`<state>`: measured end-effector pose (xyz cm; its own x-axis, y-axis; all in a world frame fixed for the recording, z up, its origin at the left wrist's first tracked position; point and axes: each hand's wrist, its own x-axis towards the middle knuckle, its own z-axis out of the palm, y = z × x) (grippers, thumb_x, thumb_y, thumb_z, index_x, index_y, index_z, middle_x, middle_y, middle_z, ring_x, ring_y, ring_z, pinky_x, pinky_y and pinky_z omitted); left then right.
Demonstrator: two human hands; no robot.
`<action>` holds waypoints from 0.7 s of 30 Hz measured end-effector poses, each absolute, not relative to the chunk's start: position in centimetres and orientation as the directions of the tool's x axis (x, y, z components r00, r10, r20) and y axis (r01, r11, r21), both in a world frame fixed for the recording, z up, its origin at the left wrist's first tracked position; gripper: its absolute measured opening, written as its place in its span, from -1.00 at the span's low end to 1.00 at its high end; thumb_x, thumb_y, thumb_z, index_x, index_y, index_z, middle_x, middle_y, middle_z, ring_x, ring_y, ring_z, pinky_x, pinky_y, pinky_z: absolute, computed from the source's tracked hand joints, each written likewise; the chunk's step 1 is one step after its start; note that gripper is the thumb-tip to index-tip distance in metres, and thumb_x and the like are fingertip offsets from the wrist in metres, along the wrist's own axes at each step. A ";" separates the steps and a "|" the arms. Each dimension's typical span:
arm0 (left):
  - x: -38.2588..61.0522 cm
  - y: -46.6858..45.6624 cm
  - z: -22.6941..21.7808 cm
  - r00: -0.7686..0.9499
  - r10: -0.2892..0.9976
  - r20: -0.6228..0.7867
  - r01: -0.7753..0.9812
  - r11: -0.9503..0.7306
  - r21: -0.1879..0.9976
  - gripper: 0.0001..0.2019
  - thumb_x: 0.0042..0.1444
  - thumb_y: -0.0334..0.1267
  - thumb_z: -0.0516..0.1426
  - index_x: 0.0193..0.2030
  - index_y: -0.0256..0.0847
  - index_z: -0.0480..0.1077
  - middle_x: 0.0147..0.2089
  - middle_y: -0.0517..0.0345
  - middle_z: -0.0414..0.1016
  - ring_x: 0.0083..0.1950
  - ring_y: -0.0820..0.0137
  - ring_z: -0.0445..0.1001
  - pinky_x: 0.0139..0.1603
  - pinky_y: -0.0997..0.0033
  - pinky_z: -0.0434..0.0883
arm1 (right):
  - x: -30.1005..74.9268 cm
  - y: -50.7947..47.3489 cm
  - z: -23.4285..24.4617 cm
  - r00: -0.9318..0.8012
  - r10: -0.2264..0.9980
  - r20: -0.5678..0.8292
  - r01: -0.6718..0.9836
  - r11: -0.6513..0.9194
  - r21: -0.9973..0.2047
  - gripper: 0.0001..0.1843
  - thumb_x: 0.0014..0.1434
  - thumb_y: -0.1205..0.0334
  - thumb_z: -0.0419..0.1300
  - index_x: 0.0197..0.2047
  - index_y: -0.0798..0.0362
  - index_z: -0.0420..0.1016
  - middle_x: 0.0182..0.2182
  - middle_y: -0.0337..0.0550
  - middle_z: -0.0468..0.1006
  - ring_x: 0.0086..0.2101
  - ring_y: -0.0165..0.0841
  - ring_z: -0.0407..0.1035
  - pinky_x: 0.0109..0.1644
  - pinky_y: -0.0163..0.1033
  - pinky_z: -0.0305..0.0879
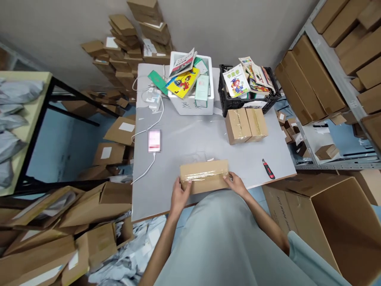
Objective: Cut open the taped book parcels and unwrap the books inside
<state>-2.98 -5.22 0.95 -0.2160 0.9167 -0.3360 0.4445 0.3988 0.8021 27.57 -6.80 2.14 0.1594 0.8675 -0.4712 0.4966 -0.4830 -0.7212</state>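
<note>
Left hand (180, 195): clasps the left end of the taped cardboard box (204, 176), fingers curled over its corner, seemingly to steady it.
Right hand (236, 183): grips the box's right end, pinning it flat at the near table (190, 139) edge.
Box: lies between both hands, clear tape along its top.
Utility knife (268, 169): just right of the right hand, within easy reach.
Phone (154, 141): beyond the left hand, cable attached.
Two sealed boxes (246, 125): farther off, side by side.
White foam bin (195, 89), black crate (248, 93): farthest, stuffed with booklets.

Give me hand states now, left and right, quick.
Left hand: closed on the left end of the taped cardboard box.
Right hand: gripping the same box's right end.
</note>
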 end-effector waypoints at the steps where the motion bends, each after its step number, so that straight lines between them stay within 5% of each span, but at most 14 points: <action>1: -2.4 -4.8 1.2 -0.238 0.926 -0.294 0.487 0.376 0.788 -0.11 0.27 0.27 0.22 0.56 -0.29 0.24 0.61 -0.41 0.27 0.66 -0.13 0.20 0.67 -0.16 0.15 | 28.5 -5.9 2.1 0.188 0.873 -0.451 0.485 -0.481 -0.730 -0.35 0.38 -0.20 0.28 0.35 0.03 0.56 0.27 0.11 0.67 0.25 0.00 0.57 0.36 0.06 0.47; 4: 0.7 -2.4 2.5 -0.238 0.953 -0.186 0.579 0.292 0.761 -0.07 0.28 0.24 0.21 0.61 -0.35 0.18 0.69 -0.46 0.06 0.75 -0.17 -0.01 0.73 -0.21 -0.03 | 32.0 -2.6 2.8 0.281 0.890 -0.359 0.476 -0.454 -0.753 -0.29 0.39 -0.21 0.25 0.41 0.07 0.50 0.36 0.17 0.59 0.31 -0.01 0.52 0.43 0.10 0.41; 8: 5.0 1.4 4.4 -0.111 0.973 -0.202 0.622 0.226 0.750 -0.18 0.27 0.14 0.24 0.57 -0.22 0.28 0.68 -0.35 0.15 0.74 -0.18 0.02 0.72 -0.27 -0.01 | 36.3 0.7 4.3 0.195 0.947 -0.253 0.552 -0.320 -0.770 -0.29 0.39 -0.20 0.25 0.43 0.05 0.49 0.37 0.19 0.57 0.29 0.00 0.52 0.44 0.12 0.41; 11: 5.4 2.6 4.5 -0.102 0.972 -0.213 0.680 0.224 0.698 -0.16 0.30 0.12 0.23 0.59 -0.32 0.23 0.70 -0.42 0.07 0.75 -0.22 -0.03 0.71 -0.35 -0.09 | 40.4 1.0 3.8 0.132 0.980 -0.148 0.639 -0.198 -0.744 -0.32 0.39 -0.17 0.26 0.38 0.10 0.53 0.35 0.24 0.57 0.35 0.03 0.44 0.55 0.15 0.27; 13: 3.8 2.1 3.9 -0.162 0.964 -0.213 0.706 0.263 0.657 -0.11 0.30 0.12 0.24 0.61 -0.35 0.18 0.71 -0.45 0.05 0.76 -0.22 -0.07 0.72 -0.36 -0.14 | 44.3 0.4 2.5 0.251 0.959 -0.130 0.698 -0.272 -0.663 -0.30 0.40 -0.13 0.25 0.41 0.17 0.49 0.40 0.33 0.50 0.40 0.09 0.36 0.58 0.22 0.18; 16: 0.3 0.0 2.6 -0.282 0.930 -0.235 0.705 0.367 0.608 0.00 0.23 0.15 0.31 0.63 -0.42 0.14 0.69 -0.51 0.07 0.75 -0.24 -0.06 0.72 -0.33 -0.12 | 50.5 -1.4 -0.2 0.483 0.830 -0.279 0.696 -0.557 -0.454 -0.23 0.34 0.02 0.28 0.42 0.41 0.41 0.37 0.57 0.46 0.41 0.20 0.33 0.56 0.25 0.17; 21: -3.6 -4.0 0.5 -0.384 0.845 -0.371 0.571 0.533 0.624 0.02 0.24 0.25 0.30 0.60 -0.49 0.18 0.59 -0.58 0.27 0.65 -0.16 0.25 0.68 -0.19 0.12 | 55.5 -4.3 -3.2 0.603 0.674 -0.427 0.633 -0.730 -0.258 -0.20 0.32 0.02 0.32 0.40 0.49 0.41 0.31 0.67 0.47 0.39 0.22 0.34 0.52 0.21 0.20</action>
